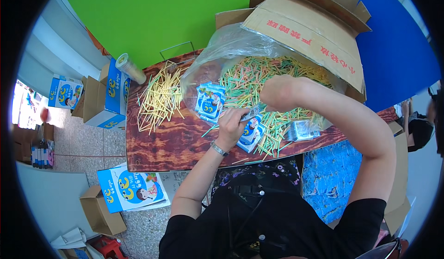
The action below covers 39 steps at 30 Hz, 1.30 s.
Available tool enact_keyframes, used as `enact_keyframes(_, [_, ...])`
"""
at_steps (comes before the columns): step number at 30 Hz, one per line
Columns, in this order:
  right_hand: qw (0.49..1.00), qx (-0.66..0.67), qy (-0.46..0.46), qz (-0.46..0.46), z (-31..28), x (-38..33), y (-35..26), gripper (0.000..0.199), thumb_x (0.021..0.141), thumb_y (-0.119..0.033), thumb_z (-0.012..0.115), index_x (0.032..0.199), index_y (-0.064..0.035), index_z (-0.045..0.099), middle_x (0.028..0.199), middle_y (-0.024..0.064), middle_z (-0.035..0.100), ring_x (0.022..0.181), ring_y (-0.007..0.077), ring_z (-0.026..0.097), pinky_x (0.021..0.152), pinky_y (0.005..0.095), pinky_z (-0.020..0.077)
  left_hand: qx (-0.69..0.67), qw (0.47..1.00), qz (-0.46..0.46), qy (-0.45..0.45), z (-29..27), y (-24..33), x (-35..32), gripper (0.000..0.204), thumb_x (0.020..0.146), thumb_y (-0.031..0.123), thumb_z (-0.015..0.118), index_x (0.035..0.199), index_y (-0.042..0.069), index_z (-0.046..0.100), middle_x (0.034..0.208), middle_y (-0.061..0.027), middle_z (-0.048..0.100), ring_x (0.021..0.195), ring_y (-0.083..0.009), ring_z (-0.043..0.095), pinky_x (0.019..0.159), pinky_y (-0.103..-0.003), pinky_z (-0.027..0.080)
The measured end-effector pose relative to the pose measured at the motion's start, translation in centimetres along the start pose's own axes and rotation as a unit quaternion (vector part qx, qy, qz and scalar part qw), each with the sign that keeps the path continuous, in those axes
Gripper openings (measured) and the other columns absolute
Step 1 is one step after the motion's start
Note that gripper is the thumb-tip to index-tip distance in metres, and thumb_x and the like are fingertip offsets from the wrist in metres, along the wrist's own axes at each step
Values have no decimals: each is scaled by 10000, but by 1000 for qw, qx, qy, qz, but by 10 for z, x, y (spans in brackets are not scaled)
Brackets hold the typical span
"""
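Observation:
My left hand [230, 127] pinches the edge of a small clear-and-blue packet [251, 113], its fingers closed. Just right of it, my right hand [277, 93] is curled over a spread of thin coloured sticks [245, 76]; whatever its fingers hold is hidden. The green, pink and yellow sticks spill from a clear plastic bag [222, 42]. Left of my left hand lies a pile of blue-and-white packets [210, 103]. Another blue-and-white packet [251, 134] rests below my hands, and more small packets [303, 130] lie to the right, near the front edge.
Pale yellow sticks [159, 99] are heaped on the left of the wood-patterned table [152, 155]. A large cardboard box [305, 32] lies tipped at the back. A clear cylindrical container [130, 68] stands at the left edge. Blue printed cartons [134, 188] are on the floor.

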State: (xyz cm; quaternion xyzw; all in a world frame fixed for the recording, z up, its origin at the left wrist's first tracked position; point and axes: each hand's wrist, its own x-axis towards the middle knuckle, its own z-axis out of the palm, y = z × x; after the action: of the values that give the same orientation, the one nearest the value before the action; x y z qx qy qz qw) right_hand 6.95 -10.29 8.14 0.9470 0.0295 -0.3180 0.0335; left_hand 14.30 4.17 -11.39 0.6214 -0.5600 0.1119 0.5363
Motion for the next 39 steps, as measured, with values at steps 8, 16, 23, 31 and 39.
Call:
enact_keyframes(8, [990,5,136,20,-5,-23,3,289,838,-247,673,1015,-20,647,842,185,676,814,381,663,704,462,531,-61,994,-83,27,-1,-1,1,292,685,92,819,916,26,653,778,-96,650,640,-240,621,548,-331,463])
enact_keyframes(16, [874,208,437,-47,82,18,10,417,822,-149,685,1217,-110,560,973,156,672,865,333,670,719,430,548,-205,964,-166,11,-2,5,2,287,772,116,776,998,16,631,786,-64,644,660,-155,622,563,-303,467])
enact_keyframes(23, [777,417,473,6,103,39,-14,363,846,-149,642,1203,-146,576,887,108,679,807,303,666,679,419,547,-89,947,-307,-25,-45,-40,-23,202,926,195,628,842,12,615,671,-10,543,623,-87,479,553,-281,401])
enact_keyframes(31, [882,178,389,197,184,97,-23,317,757,-304,749,954,-85,631,941,118,618,954,313,621,728,418,545,13,948,-317,-28,-60,-125,-42,291,925,255,615,784,1,616,800,-111,554,782,-216,519,701,-361,402])
enact_keyframes(39, [897,110,411,118,202,93,-8,226,777,-187,643,985,-99,645,926,77,622,943,265,609,719,428,525,309,936,-170,8,-39,-93,-26,436,853,240,681,1213,20,575,1186,-184,535,1113,-351,470,933,-431,381])
